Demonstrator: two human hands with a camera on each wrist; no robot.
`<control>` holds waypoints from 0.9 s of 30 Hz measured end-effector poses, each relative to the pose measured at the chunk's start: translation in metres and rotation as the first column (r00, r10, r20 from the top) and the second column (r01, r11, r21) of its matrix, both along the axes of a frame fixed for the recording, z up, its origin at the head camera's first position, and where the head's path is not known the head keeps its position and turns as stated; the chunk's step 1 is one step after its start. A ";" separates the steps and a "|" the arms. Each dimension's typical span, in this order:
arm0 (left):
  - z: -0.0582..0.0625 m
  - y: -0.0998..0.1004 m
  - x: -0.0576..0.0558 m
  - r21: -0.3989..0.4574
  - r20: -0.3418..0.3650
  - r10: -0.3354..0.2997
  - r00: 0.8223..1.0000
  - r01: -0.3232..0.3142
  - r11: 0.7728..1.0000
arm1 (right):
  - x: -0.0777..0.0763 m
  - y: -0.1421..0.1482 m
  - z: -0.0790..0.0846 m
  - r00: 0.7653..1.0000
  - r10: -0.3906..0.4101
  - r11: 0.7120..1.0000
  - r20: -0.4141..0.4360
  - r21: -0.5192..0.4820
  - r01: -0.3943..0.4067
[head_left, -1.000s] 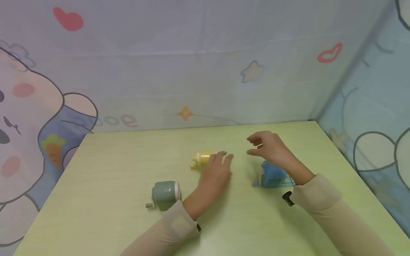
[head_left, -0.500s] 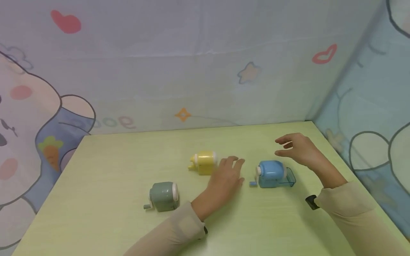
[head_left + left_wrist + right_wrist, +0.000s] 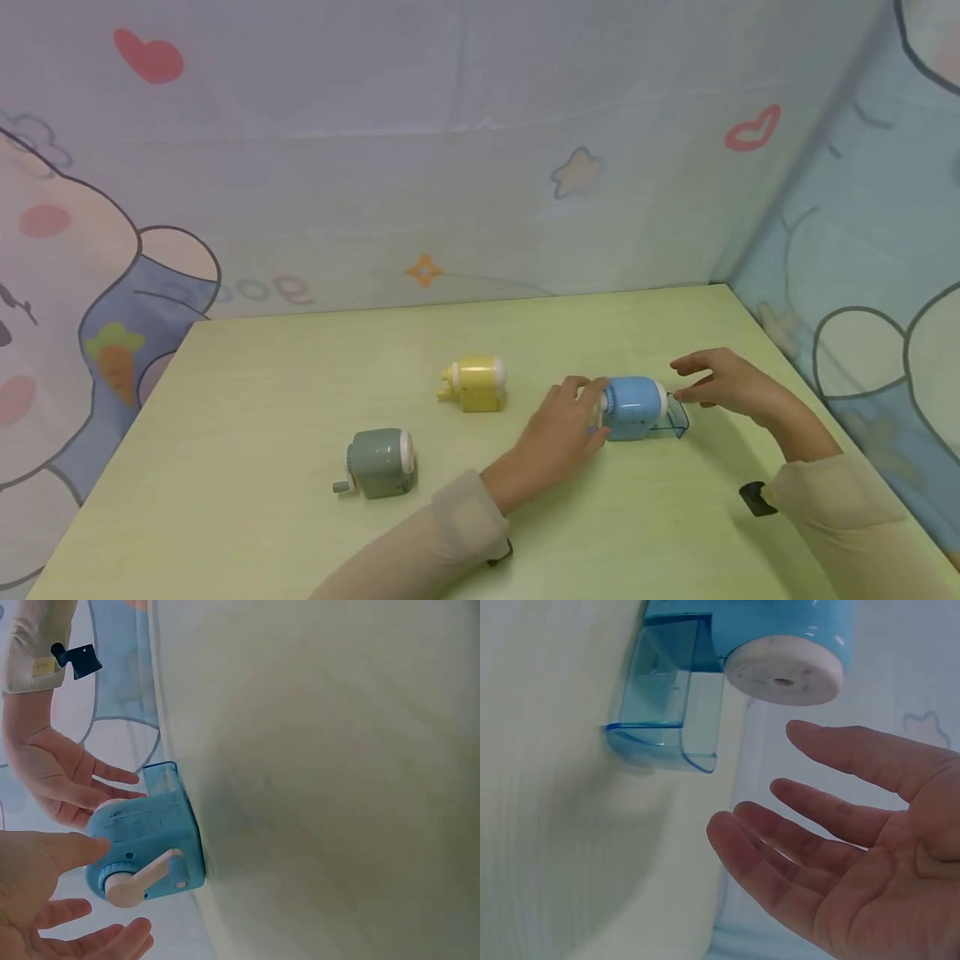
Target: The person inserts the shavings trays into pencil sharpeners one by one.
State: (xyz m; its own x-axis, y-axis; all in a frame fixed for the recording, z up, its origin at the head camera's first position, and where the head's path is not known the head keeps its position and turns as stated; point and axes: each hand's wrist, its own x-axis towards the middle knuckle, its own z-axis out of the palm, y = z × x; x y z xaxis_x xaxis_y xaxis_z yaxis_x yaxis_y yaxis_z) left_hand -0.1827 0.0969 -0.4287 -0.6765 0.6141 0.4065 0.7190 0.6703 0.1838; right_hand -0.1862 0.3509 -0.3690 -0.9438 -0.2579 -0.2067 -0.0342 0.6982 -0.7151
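A blue crank pencil sharpener (image 3: 632,407) stands on the table with its clear blue drawer (image 3: 656,690) pulled out on the right side. My left hand (image 3: 558,429) is at its crank side, fingers spread and relaxed. In the left wrist view the thumb overlaps the blue body, and I cannot tell whether it touches; the white crank (image 3: 146,877) shows beside it. My right hand (image 3: 735,387) hovers just past the drawer end with loosely bent fingers. Nothing lies within it in the right wrist view, where the sharpener's white round face (image 3: 784,671) is near the thumb.
A yellow pencil sharpener (image 3: 480,385) stands farther back, left of the blue one. Nearer the front left is a grey-green pencil sharpener (image 3: 381,462) with its crank to the left. A printed cloth backdrop (image 3: 360,200) rises behind the light green table (image 3: 225,500).
My left hand has moved right, from the yellow sharpener to the blue one. The right hand went right, uncovering the blue sharpener, then came down beside its drawer.
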 end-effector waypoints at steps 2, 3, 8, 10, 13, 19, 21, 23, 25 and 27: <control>-0.001 0.003 0.001 0.010 0.009 -0.003 1.000 0.003 1.000 | 0.002 0.003 -0.004 1.000 0.008 0.999 0.023 -0.039 -0.007; -0.002 0.005 0.001 0.017 0.017 -0.005 1.000 0.004 1.000 | 0.003 0.005 -0.006 0.999 0.014 0.998 0.034 -0.057 -0.012; -0.006 0.012 -0.001 0.044 0.047 -0.004 0.999 0.002 0.999 | 0.005 0.013 -0.015 0.997 0.036 0.996 0.066 -0.081 -0.030; -0.008 0.014 -0.001 0.053 0.055 -0.003 0.998 0.000 0.999 | 0.006 0.015 -0.018 0.997 0.042 0.996 0.068 -0.077 -0.036; -0.008 0.017 -0.001 0.073 0.059 -0.009 0.998 0.005 0.997 | 0.006 0.016 -0.021 0.996 0.052 0.995 0.070 -0.091 -0.046; -0.009 0.019 -0.002 0.116 0.055 -0.041 0.998 0.034 0.993 | 0.005 0.017 -0.030 0.995 0.050 0.985 0.088 -0.169 -0.035; -0.009 0.019 -0.002 0.114 0.060 -0.045 0.997 0.038 0.993 | 0.004 0.017 -0.034 0.995 0.046 0.982 0.093 -0.189 -0.028; -0.009 0.020 -0.002 0.110 0.059 -0.044 0.997 0.038 0.993 | 0.004 0.015 -0.036 0.995 0.036 0.982 0.091 -0.189 -0.018; -0.008 0.021 -0.002 0.101 0.058 -0.042 0.997 0.036 0.994 | 0.004 0.013 -0.037 0.997 0.029 0.984 0.078 -0.177 -0.015; -0.009 0.022 -0.003 0.092 0.055 -0.037 0.998 0.032 0.995 | 0.004 0.012 -0.037 0.998 0.025 0.988 0.054 -0.156 -0.017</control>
State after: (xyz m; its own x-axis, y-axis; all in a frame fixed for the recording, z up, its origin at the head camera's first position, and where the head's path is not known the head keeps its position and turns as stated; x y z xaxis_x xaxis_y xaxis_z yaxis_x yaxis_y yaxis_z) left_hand -0.1853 0.1187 -0.4373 -0.6790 0.5996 0.4237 0.7281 0.6240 0.2837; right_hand -0.1817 0.3631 -0.4063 -0.9261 -0.3106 -0.2143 -0.0051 0.5780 -0.8160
